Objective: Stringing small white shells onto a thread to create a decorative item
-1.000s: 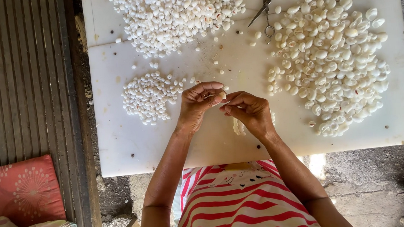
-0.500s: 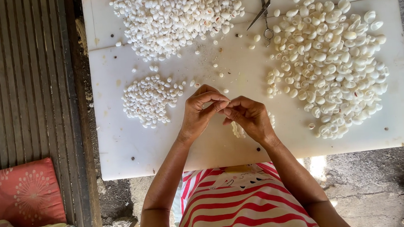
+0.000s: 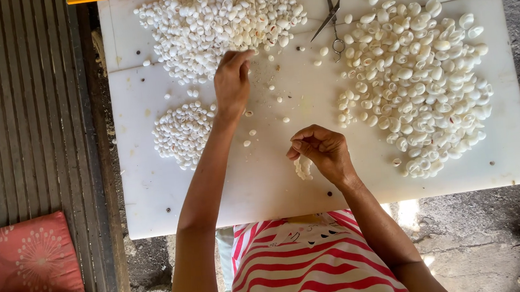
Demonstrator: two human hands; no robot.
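3 shell heaps lie on my bench (image 3: 153, 197). My left hand (image 3: 231, 80) pinches into the top heap (image 3: 219, 22). My right hand (image 3: 322, 150), fingers curled, grips a strung clump of shells (image 3: 303, 167).

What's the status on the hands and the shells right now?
Left hand reaching into top shell pile, grip unclear. Right hand closed on strung shells. Scissors lie apart; nothing blocking.

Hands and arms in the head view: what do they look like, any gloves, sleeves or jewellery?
Both the left hand and right hand are bare: no gloves, rings or wristbands visible. Both forearms are uncovered up to the frame's edge. The person wears a red-and-white striped top with a printed white panel at the chest.
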